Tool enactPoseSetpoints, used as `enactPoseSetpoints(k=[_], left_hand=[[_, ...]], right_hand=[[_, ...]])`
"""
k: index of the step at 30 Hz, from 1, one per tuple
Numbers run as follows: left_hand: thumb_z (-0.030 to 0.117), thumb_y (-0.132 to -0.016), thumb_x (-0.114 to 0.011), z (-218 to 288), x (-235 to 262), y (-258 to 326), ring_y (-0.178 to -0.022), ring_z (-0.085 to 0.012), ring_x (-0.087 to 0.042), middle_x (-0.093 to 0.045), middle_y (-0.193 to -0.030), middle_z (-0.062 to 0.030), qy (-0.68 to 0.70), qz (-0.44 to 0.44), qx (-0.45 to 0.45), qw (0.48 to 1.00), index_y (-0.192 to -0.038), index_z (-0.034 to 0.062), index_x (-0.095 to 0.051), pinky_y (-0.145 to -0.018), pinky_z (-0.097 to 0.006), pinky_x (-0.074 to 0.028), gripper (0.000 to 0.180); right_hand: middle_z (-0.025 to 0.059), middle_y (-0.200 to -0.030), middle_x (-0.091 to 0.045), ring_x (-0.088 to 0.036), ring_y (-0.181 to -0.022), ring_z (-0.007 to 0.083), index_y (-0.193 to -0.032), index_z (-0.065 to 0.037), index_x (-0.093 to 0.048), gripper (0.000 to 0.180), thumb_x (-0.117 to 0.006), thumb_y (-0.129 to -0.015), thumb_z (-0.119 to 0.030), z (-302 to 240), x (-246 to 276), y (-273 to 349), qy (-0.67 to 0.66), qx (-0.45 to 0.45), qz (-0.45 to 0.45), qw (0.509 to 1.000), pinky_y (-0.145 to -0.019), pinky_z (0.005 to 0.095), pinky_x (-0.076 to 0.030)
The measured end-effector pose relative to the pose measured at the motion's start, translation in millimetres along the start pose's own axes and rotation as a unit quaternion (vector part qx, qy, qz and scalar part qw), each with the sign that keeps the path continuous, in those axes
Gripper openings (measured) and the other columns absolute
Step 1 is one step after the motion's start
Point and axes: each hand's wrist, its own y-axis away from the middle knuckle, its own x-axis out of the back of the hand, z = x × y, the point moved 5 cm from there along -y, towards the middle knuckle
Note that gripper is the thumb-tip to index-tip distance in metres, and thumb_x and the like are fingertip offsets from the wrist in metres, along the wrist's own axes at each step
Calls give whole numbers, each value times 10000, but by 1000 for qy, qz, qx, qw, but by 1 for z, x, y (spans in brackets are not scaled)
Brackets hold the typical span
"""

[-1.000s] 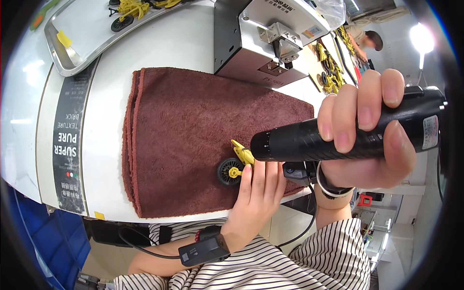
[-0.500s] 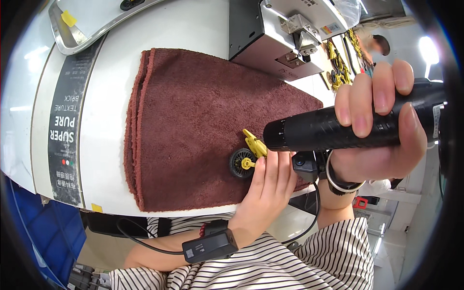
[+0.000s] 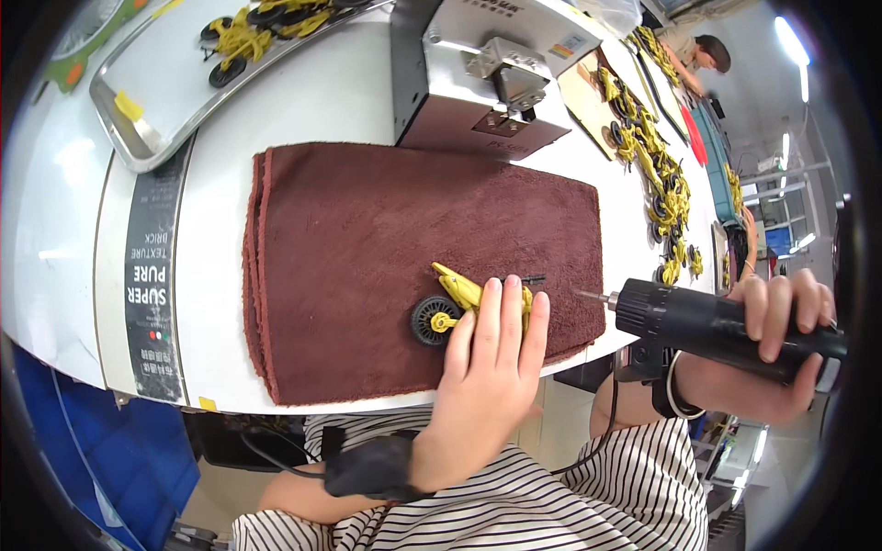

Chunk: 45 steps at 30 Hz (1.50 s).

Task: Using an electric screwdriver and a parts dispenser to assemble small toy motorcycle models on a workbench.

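Apparently a steadying step: the left hand [image 3: 487, 381] clamps the yellow model [image 3: 457, 287] against the towel [image 3: 349, 239], the right hand [image 3: 749, 393] grips the driver [image 3: 680, 317], and any contact calls for careful aim.

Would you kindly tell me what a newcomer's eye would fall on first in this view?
Probably the black power screwdriver in the right hand, at the picture's right, its bit pointing left. Then the yellow model with its black wheel, under the left hand on the brown cloth. Beyond the cloth, a boxy silver machine also stands out.
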Motion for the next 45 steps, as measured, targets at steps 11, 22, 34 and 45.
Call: enactPoseSetpoints(k=[11, 22, 34, 45], left_hand=[[193, -690, -764, -37, 49, -21, -1075, -321, -535, -622, -1063, -102, 64, -12, 26, 998, -905, 61, -600, -961, -450, -342, 301], [-66, -533, -742, -40, 56, 21, -719, -251, -646, -664, -809, -90, 245, 186, -25, 951, -803, 57, -523, -661, -338, -550, 370], [78, -627, -843, -41, 51, 18, -720, -172, -667, -662, -799, -102, 266, 69, 122, 954, -954, 4, -584, -656, -260, -534, 424], [96, -718, -774, -49, 38, 8, -775, -195, -689, -682, -820, -138, 263, 14, 191, 946, -1063, -10, -600, -683, -269, -540, 400]], right_hand=[[124, -857, -466, -518, -542, 198, -1035, -22, -384, 360, -606, -785, -155, 19, 68, 72, 100, -54, 163, 980, -547, 344, -456], [117, -879, -463, -542, -577, 192, -1037, -50, -368, 393, -636, -776, -169, 12, 76, 80, 84, -46, 160, 982, -600, 340, -468], [91, -867, -434, -507, -572, 163, -1009, -62, -356, 375, -616, -765, -177, 15, 66, 79, 98, -45, 130, 986, -596, 315, -424], [36, -806, -469, -522, -528, 120, -946, -70, -403, 340, -648, -712, -101, 18, 38, 69, -61, 23, 115, 991, -559, 270, -462]])
